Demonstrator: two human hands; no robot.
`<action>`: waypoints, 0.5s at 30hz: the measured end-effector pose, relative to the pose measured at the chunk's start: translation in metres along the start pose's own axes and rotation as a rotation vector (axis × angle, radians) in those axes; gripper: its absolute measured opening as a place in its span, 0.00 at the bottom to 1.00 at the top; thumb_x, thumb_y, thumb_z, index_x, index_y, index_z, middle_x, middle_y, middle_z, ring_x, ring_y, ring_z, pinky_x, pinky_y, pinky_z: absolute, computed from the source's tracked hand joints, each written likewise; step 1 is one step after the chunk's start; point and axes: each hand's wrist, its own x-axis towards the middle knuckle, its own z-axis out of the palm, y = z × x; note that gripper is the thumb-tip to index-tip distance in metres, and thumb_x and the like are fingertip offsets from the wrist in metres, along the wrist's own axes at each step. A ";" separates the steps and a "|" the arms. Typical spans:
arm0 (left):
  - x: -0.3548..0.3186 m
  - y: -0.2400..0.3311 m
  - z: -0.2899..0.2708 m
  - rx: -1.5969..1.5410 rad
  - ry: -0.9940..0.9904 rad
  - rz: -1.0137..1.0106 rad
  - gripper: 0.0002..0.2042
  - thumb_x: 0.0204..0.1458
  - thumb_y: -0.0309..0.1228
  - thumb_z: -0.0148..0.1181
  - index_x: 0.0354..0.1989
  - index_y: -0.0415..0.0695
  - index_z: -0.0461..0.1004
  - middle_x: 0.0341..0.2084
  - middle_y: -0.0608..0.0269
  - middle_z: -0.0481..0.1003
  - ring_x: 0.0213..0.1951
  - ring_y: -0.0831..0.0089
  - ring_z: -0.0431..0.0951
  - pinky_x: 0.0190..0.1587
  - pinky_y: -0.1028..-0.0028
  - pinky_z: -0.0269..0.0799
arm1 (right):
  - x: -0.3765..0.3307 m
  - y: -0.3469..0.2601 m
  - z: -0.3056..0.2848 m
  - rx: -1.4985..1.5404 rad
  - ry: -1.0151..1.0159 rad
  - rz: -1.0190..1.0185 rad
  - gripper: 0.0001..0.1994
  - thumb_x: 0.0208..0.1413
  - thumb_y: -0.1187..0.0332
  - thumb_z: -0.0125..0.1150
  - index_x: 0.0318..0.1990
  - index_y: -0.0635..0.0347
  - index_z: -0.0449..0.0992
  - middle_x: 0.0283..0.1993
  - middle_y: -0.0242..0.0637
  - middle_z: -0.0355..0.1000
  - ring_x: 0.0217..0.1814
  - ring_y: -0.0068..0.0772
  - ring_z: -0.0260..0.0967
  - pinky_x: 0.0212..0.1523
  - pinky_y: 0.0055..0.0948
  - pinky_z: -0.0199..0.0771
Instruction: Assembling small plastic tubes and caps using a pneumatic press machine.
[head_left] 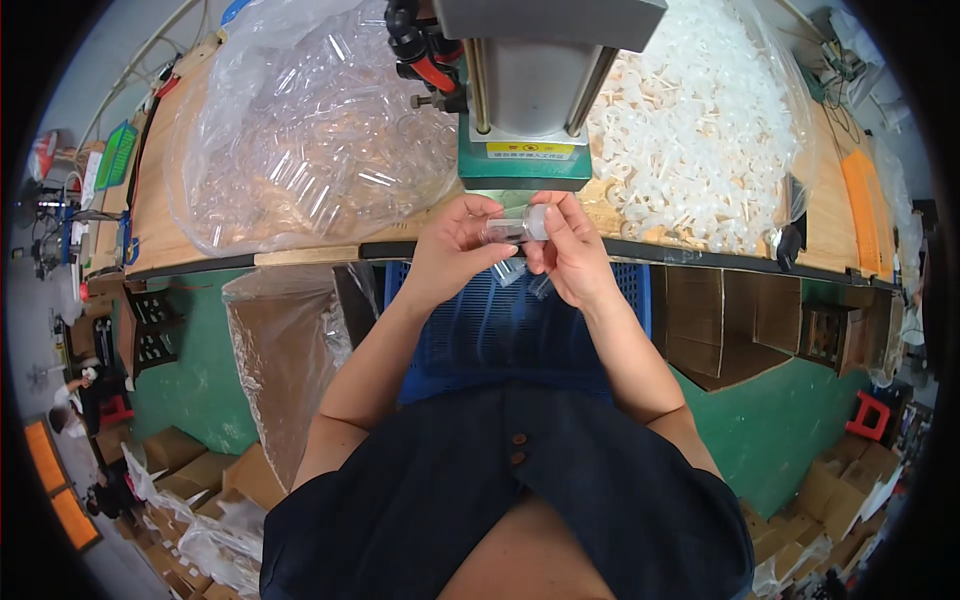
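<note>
A small clear plastic bottle lies sideways between my hands, just below the press head. My left hand is closed on its clear body with the thumb along the near side. At the bottle's right end sits a whitish translucent cap, pinched by the thumb and fingers of my right hand. How far the cap sits on the bottle I cannot tell. Beneath my hands, a blue basket holds a few clear pieces.
The press with its green block stands right above my hands. A bag of clear bottles lies on the table at left, a heap of white plastic parts at right. Cardboard boxes stand below the table edge. Another person is far left.
</note>
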 end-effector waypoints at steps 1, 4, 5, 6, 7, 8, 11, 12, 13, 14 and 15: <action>0.005 0.000 -0.001 0.246 -0.039 0.068 0.21 0.48 0.25 0.63 0.51 0.41 0.67 0.39 0.60 0.75 0.47 0.69 0.76 0.49 0.70 0.70 | 0.001 -0.002 0.000 -0.097 0.057 -0.026 0.14 0.64 0.59 0.52 0.49 0.58 0.66 0.34 0.30 0.65 0.25 0.19 0.62 0.23 0.19 0.67; 0.023 0.002 0.003 1.069 -0.042 0.404 0.22 0.44 0.30 0.67 0.49 0.43 0.71 0.41 0.58 0.76 0.47 0.63 0.76 0.51 0.65 0.67 | 0.007 -0.004 0.002 -0.374 0.107 -0.093 0.13 0.64 0.61 0.52 0.49 0.59 0.67 0.31 0.28 0.63 0.23 0.16 0.59 0.22 0.17 0.62; 0.027 -0.001 0.003 1.069 -0.045 0.406 0.22 0.44 0.30 0.67 0.49 0.43 0.71 0.41 0.58 0.76 0.47 0.63 0.76 0.51 0.65 0.67 | 0.011 -0.005 0.001 -0.520 0.106 -0.141 0.13 0.64 0.62 0.52 0.49 0.59 0.67 0.29 0.28 0.63 0.22 0.16 0.60 0.22 0.18 0.63; 0.029 -0.006 0.002 1.103 -0.006 0.332 0.22 0.42 0.32 0.68 0.48 0.44 0.73 0.42 0.58 0.77 0.47 0.61 0.76 0.51 0.64 0.67 | 0.013 -0.009 -0.003 -0.519 0.107 -0.144 0.13 0.64 0.62 0.52 0.49 0.59 0.67 0.29 0.28 0.63 0.22 0.16 0.60 0.22 0.18 0.63; 0.032 -0.012 -0.001 1.136 0.037 0.257 0.22 0.40 0.34 0.70 0.46 0.45 0.75 0.42 0.57 0.77 0.46 0.59 0.75 0.51 0.63 0.66 | 0.016 -0.016 -0.010 -0.672 0.157 -0.166 0.11 0.63 0.63 0.52 0.47 0.60 0.69 0.29 0.31 0.66 0.23 0.20 0.63 0.24 0.22 0.66; 0.036 -0.019 -0.005 1.139 0.042 0.256 0.22 0.40 0.34 0.70 0.46 0.45 0.75 0.42 0.57 0.77 0.46 0.59 0.75 0.51 0.63 0.66 | 0.020 -0.022 -0.018 -0.824 0.202 -0.184 0.11 0.63 0.64 0.52 0.45 0.61 0.70 0.29 0.34 0.69 0.25 0.24 0.66 0.26 0.26 0.68; 0.047 -0.040 -0.015 1.021 0.121 0.185 0.23 0.39 0.46 0.68 0.45 0.53 0.76 0.43 0.63 0.75 0.52 0.59 0.69 0.56 0.53 0.50 | 0.037 -0.047 -0.038 -1.603 0.528 -0.485 0.10 0.57 0.63 0.55 0.39 0.60 0.75 0.36 0.46 0.73 0.36 0.50 0.72 0.37 0.41 0.72; 0.048 -0.045 -0.017 0.942 0.133 0.104 0.23 0.39 0.47 0.68 0.45 0.54 0.77 0.45 0.62 0.75 0.54 0.59 0.66 0.57 0.53 0.49 | 0.043 -0.050 -0.051 -1.805 0.576 -0.550 0.09 0.56 0.63 0.56 0.38 0.58 0.76 0.37 0.44 0.74 0.37 0.50 0.73 0.37 0.43 0.72; 0.051 -0.047 -0.017 0.862 0.144 0.025 0.23 0.39 0.47 0.68 0.45 0.56 0.77 0.47 0.62 0.74 0.57 0.59 0.63 0.57 0.53 0.48 | 0.046 -0.053 -0.064 -1.800 0.562 -0.551 0.09 0.56 0.63 0.56 0.38 0.58 0.76 0.37 0.44 0.74 0.37 0.50 0.73 0.37 0.43 0.72; 0.054 -0.049 -0.016 0.867 0.158 0.020 0.23 0.39 0.47 0.68 0.45 0.56 0.77 0.47 0.62 0.74 0.57 0.59 0.63 0.57 0.53 0.48 | 0.049 -0.055 -0.073 -2.018 0.533 -0.440 0.09 0.56 0.63 0.56 0.38 0.57 0.76 0.36 0.43 0.74 0.36 0.50 0.72 0.37 0.42 0.72; 0.057 -0.050 -0.013 0.848 0.149 0.046 0.23 0.38 0.47 0.68 0.46 0.55 0.77 0.49 0.62 0.72 0.58 0.58 0.62 0.57 0.52 0.48 | 0.052 -0.056 -0.081 -2.231 0.496 -0.321 0.08 0.55 0.63 0.56 0.39 0.56 0.76 0.36 0.42 0.74 0.36 0.50 0.72 0.36 0.42 0.73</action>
